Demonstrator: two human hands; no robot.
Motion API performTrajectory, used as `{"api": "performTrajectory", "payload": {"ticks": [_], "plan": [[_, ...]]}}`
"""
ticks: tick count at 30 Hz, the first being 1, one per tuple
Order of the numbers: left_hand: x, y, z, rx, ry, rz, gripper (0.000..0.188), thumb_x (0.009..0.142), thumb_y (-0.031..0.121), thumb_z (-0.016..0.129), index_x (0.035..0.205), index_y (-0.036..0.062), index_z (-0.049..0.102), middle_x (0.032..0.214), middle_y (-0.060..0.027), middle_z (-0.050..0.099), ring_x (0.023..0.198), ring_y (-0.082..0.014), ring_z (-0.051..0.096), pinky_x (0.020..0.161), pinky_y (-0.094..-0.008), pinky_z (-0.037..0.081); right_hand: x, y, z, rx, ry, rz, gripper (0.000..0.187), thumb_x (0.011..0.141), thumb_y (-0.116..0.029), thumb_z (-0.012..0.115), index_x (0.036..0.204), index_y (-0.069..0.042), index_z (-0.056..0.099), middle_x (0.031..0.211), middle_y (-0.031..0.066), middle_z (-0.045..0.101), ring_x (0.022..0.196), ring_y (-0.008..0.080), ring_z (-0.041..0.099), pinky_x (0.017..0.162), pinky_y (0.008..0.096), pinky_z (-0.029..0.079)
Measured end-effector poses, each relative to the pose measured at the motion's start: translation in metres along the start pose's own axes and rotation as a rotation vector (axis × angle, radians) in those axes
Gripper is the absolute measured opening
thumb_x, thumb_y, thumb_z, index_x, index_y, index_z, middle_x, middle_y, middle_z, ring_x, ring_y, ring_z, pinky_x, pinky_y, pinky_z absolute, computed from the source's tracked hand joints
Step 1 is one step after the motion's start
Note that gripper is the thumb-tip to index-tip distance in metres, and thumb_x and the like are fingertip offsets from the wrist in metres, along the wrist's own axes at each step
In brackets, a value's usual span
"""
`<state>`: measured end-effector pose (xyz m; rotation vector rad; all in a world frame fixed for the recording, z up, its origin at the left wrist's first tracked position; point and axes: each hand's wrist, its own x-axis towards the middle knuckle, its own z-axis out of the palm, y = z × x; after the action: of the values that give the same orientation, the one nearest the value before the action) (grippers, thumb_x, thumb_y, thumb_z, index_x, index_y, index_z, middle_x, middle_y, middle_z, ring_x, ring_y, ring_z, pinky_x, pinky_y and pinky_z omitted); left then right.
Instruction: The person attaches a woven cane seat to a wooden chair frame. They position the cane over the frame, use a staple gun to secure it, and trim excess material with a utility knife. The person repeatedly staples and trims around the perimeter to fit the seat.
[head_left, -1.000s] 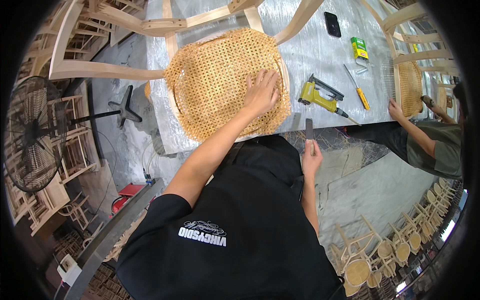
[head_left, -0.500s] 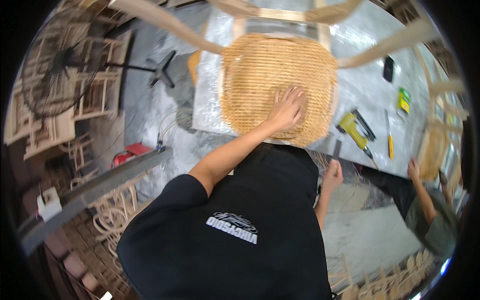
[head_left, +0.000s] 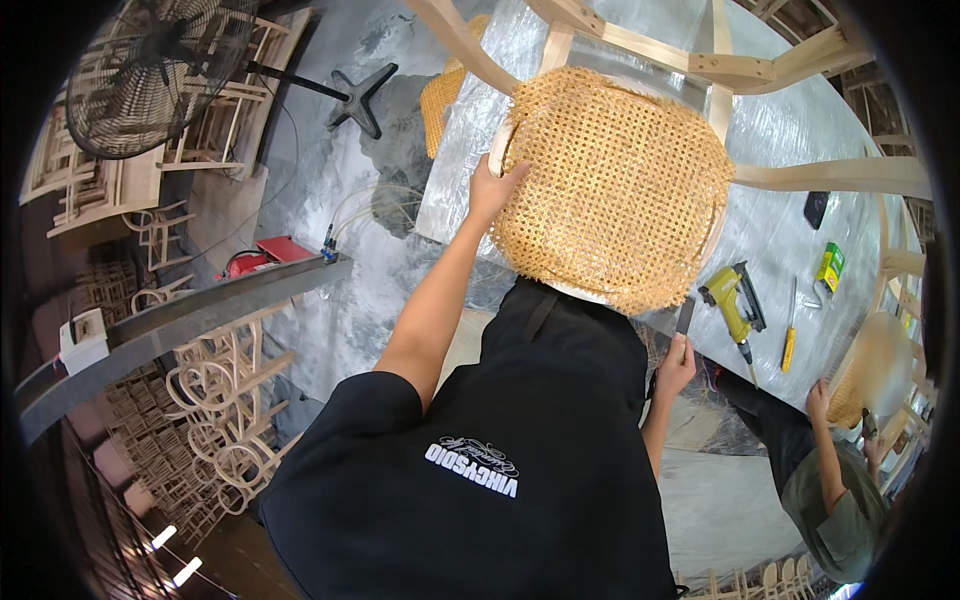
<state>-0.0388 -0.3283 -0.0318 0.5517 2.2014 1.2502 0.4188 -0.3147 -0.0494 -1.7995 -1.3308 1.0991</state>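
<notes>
A wooden chair lies on the plastic-covered table in front of me, its seat covered with a sheet of woven cane (head_left: 615, 190) whose ragged edges reach past the frame. My left hand (head_left: 495, 192) grips the left edge of the chair seat, thumb on top of the cane and the other fingers mostly hidden at the side. Low on the right, my right hand (head_left: 675, 366) is closed around a flat dark metal strip (head_left: 685, 316), which points up beside the seat's near right corner. The exact kind of this tool cannot be made out.
To the right on the table lie a yellow-green air stapler (head_left: 735, 306), a yellow-handled tool (head_left: 789, 346), a green and yellow box (head_left: 829, 268) and a black phone (head_left: 816, 209). A co-worker (head_left: 835, 500) sits at far right. A floor fan (head_left: 160, 80) stands far left.
My left hand has moved from lying on the middle of the cane to gripping the seat's left edge. The view has shifted; my right hand still holds the strip.
</notes>
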Motion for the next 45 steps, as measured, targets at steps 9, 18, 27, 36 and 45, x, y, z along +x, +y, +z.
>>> {"api": "performTrajectory", "payload": {"ticks": [9, 18, 27, 36, 45], "plan": [[0.007, -0.007, -0.001, -0.134, -0.087, -0.033, 0.036, 0.095, 0.032, 0.073, 0.105, -0.0011, 0.066, 0.084, -0.0021, 0.066, 0.071, -0.0091, 0.057, 0.065, -0.0298, 0.048, -0.001, 0.005, -0.002, -0.102, 0.04, -0.045, 0.044, 0.097, -0.029, 0.072, 0.12, 0.009, 0.067, 0.07, 0.0011, 0.059, 0.055, 0.0062, 0.048, 0.048, 0.0247, 0.037], [0.015, -0.006, -0.004, -0.069, -0.029, 0.034, 0.052, 0.089, 0.042, 0.078, 0.111, -0.0036, 0.065, 0.085, -0.0072, 0.069, 0.072, -0.0144, 0.062, 0.065, -0.0338, 0.052, 0.007, -0.012, 0.005, -0.045, -0.105, 0.206, 0.049, 0.098, -0.032, 0.069, 0.124, 0.01, 0.064, 0.096, 0.0159, 0.073, 0.075, 0.018, 0.063, 0.076, 0.0344, 0.053], [0.018, -0.005, 0.005, -0.056, -0.028, -0.04, 0.046, 0.092, 0.045, 0.074, 0.094, -0.0005, 0.067, 0.075, -0.0041, 0.066, 0.066, -0.0115, 0.059, 0.059, -0.0306, 0.048, 0.066, -0.03, 0.025, -0.266, -0.09, -0.245, 0.043, 0.104, -0.03, 0.056, 0.13, 0.003, 0.06, 0.123, 0.0221, 0.065, 0.112, 0.0326, 0.062, 0.098, 0.0392, 0.047], [0.026, -0.002, 0.012, -0.106, -0.049, -0.068, 0.048, 0.091, 0.046, 0.075, 0.096, -0.0007, 0.066, 0.077, -0.0028, 0.065, 0.067, -0.0108, 0.056, 0.06, -0.0314, 0.046, 0.147, -0.008, 0.008, 0.845, 0.267, 0.827, 0.06, 0.092, -0.063, 0.063, 0.11, -0.006, 0.058, 0.096, 0.0053, 0.057, 0.085, 0.0206, 0.057, 0.068, 0.0319, 0.045], [0.01, 0.005, 0.0, -0.113, -0.053, -0.101, 0.046, 0.092, 0.044, 0.074, 0.107, 0.0013, 0.067, 0.082, -0.0021, 0.066, 0.072, -0.0101, 0.057, 0.066, -0.0306, 0.047, 0.113, -0.018, -0.009, -0.92, 0.431, -0.212, 0.082, 0.077, -0.026, 0.082, 0.143, -0.002, 0.04, 0.12, 0.0175, 0.061, 0.109, 0.0364, 0.057, 0.096, 0.0504, 0.043]]}}
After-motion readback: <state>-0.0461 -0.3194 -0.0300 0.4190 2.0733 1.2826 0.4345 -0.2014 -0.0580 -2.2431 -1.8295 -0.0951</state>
